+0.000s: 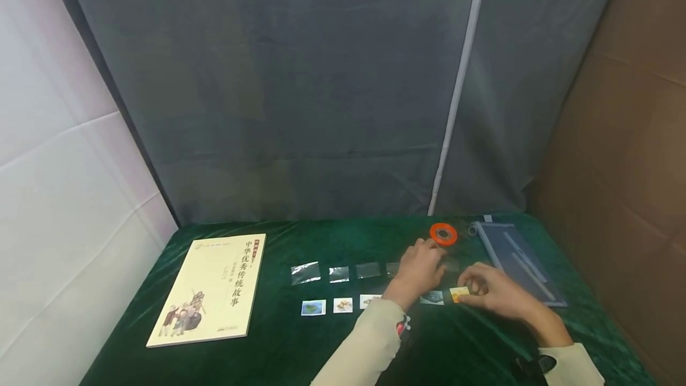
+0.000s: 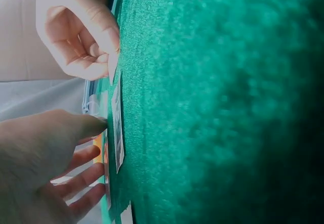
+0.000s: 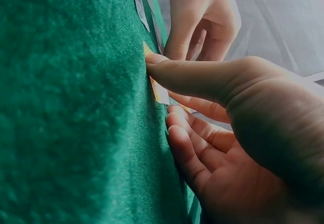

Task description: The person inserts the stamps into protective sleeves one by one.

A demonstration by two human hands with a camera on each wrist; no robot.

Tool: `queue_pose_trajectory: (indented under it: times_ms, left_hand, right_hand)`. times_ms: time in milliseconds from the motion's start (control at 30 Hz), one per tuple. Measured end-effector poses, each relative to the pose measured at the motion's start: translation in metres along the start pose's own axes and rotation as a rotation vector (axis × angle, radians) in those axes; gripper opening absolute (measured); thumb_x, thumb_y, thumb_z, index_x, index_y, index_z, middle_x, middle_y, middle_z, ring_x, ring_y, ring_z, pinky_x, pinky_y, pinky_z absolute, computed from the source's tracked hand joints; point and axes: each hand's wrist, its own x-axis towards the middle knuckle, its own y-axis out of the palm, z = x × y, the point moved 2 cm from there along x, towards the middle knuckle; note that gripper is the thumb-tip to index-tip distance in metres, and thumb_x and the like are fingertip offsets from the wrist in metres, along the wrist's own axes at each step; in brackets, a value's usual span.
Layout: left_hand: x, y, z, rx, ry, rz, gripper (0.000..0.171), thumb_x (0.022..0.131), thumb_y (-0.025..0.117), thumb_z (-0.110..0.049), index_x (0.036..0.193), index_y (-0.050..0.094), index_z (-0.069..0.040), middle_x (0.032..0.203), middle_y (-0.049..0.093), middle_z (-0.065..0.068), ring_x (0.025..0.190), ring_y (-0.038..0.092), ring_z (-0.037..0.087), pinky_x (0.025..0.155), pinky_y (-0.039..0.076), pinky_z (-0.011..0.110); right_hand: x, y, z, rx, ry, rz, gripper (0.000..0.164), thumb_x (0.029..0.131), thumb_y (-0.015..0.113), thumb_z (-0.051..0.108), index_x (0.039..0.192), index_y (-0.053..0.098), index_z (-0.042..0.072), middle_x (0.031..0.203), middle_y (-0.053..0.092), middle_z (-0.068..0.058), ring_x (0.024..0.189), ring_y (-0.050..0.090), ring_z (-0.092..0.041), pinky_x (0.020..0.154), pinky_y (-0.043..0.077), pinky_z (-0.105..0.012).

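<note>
My right hand pinches a small yellow stamp between thumb and fingers, low over the green cloth; the right wrist view shows the thumb laid over the stamp. Just to its left, my left hand reaches over the row of small clear plastic sleeves, fingers spread and loosely bent, fingertips close to the cloth. It hides part of that row. In front lies a row of small picture stamps, among them a blue-green one and a grey-blue one between the hands.
A cream book with Chinese lettering lies at the left of the table. Behind my hands is an orange ring-shaped roll. At the right sits a bluish see-through pouch with long thin items. A grey curtain hangs behind.
</note>
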Motion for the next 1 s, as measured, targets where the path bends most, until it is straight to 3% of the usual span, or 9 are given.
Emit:
queue_pose_trajectory:
  times_ms: [167, 400, 633, 833, 1000]
  left_hand:
    - [0.003, -0.001, -0.002, -0.021, -0.036, -0.009, 0.019, 0.097, 0.084, -0.033, 0.114, 0.077, -0.027, 0.109, 0.075, -0.011, 0.097, 0.064, 0.009, 0.089, 0.058, 0.03]
    - [0.004, 0.003, 0.0, -0.127, -0.053, -0.013, 0.012, 0.097, 0.083, -0.024, 0.101, 0.072, -0.026, 0.084, 0.069, -0.013, 0.073, 0.058, 0.004, 0.072, 0.054, 0.023]
    - [-0.004, 0.001, 0.004, -0.195, -0.059, -0.024, 0.008, 0.099, 0.082, -0.027, 0.107, 0.077, -0.026, 0.093, 0.076, -0.014, 0.08, 0.065, 0.001, 0.076, 0.057, 0.02]
    - [-0.019, -0.003, 0.016, -0.421, -0.111, -0.022, 0.009, 0.103, 0.077, -0.029, 0.112, 0.078, -0.028, 0.103, 0.078, -0.014, 0.094, 0.069, 0.001, 0.082, 0.059, 0.023]
    - [-0.03, -0.008, 0.03, -0.573, -0.112, -0.063, 0.009, 0.105, 0.075, -0.029, 0.112, 0.078, -0.026, 0.107, 0.079, -0.013, 0.097, 0.071, 0.001, 0.085, 0.06, 0.023]
  right_hand:
    - [0.001, 0.0, 0.0, -0.008, 0.005, 0.005, 0.027, 0.092, 0.089, 0.031, 0.107, 0.072, 0.017, 0.095, 0.06, 0.0, 0.082, 0.055, -0.003, 0.068, 0.051, -0.026]
    - [0.001, -0.001, -0.001, -0.012, 0.014, 0.02, 0.024, 0.093, 0.087, 0.033, 0.096, 0.066, 0.022, 0.093, 0.057, 0.001, 0.08, 0.054, -0.006, 0.068, 0.049, -0.027]
    - [0.003, 0.0, 0.0, 0.023, -0.014, 0.036, 0.021, 0.096, 0.085, 0.033, 0.094, 0.067, 0.022, 0.091, 0.06, 0.002, 0.077, 0.056, -0.005, 0.065, 0.05, -0.027]
    - [0.007, 0.003, 0.005, 0.162, 0.002, 0.07, 0.018, 0.101, 0.079, 0.033, 0.096, 0.069, 0.019, 0.085, 0.07, -0.001, 0.069, 0.064, -0.009, 0.061, 0.054, -0.03]
    - [0.009, 0.004, 0.008, 0.215, 0.013, 0.048, 0.018, 0.102, 0.078, 0.029, 0.098, 0.068, 0.015, 0.091, 0.072, -0.005, 0.074, 0.07, -0.013, 0.063, 0.056, -0.032]
